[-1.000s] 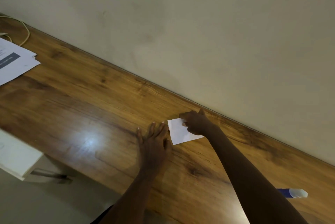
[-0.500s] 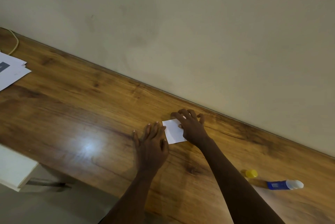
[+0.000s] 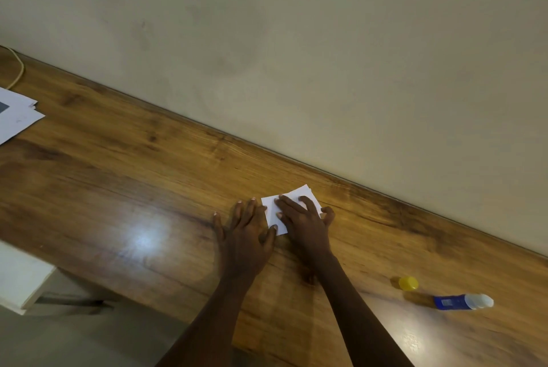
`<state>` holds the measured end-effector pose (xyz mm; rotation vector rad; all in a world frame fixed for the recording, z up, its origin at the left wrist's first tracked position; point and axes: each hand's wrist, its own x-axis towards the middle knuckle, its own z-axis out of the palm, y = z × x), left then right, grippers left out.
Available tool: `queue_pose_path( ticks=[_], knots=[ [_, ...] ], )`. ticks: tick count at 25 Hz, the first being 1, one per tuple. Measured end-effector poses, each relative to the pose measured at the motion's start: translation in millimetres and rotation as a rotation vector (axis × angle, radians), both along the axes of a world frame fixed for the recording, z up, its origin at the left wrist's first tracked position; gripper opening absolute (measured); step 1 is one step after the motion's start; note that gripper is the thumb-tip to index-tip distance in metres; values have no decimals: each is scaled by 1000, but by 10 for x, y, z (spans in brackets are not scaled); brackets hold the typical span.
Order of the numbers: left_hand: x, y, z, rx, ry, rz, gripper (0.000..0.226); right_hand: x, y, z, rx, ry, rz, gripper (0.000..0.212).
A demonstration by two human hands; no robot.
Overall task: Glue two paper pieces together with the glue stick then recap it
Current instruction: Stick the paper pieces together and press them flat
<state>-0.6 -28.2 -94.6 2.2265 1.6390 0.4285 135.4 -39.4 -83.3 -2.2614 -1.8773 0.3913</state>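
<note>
Paper pieces [image 3: 301,192], white and stacked with edges slightly offset, lie flat on the wooden counter [image 3: 118,188] near the wall. The right hand [image 3: 305,224] rests on top of them, fingers straight and spread, pressing down. The left hand [image 3: 246,236] lies flat on the counter just beside the stack, fingers spread, its thumb touching the paper's near corner. Well to the right, the blue glue stick [image 3: 462,302] lies on its side, with its yellow cap [image 3: 408,283] off and standing near it. Loose white sheets [image 3: 14,120] sit at the far left.
</note>
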Motion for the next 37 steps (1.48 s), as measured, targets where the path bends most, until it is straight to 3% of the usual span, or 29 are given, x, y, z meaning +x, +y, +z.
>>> queue_pose_path(
  ticks=[3,6,14,18,21,26,30,35,37],
  knots=[
    [3,1,14,3,-12,3,53,245,19,29,2,-33,-173,41],
    [-1,3,13,18,-21,6,52,341,56,63,-4,-20,-166,42],
    [0,3,15,6,-29,12,50,85,-39,74,213,319,-435,42],
    [-9,-2,10,-18,-37,15,49,58,-92,136,218,382,-505,56],
    [-10,-5,18,-29,-42,14,49,161,17,235,8,337,-461,65],
    [-9,-17,31,-23,-54,19,48,272,255,376,-299,100,-209,51],
    [-8,-2,9,-31,-42,18,49,303,323,412,-287,132,-127,40],
    [-2,9,-11,-49,-8,6,57,269,129,323,-167,302,-162,44],
    [-1,13,-17,-61,8,-2,59,260,78,271,-79,319,-192,29]
  ],
)
